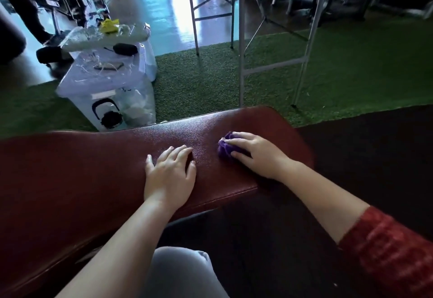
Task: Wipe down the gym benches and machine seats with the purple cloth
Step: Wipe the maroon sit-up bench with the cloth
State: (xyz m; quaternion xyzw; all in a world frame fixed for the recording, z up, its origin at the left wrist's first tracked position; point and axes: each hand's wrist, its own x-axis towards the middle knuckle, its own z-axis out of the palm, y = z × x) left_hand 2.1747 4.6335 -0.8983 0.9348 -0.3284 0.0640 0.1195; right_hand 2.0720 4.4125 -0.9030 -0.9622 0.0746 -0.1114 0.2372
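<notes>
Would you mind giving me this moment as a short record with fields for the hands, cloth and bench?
left hand: flat on the bench, fingers spread
right hand: holds the bunched cloth against the bench, near its right end
bench: dark red padded top
beyond: plastic box and folding table on green turf

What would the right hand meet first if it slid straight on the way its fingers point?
Only bare bench pad, it seems: the right hand, gripping the purple cloth, points just past the left hand toward the pad's far edge. The margin looks slim.
</notes>
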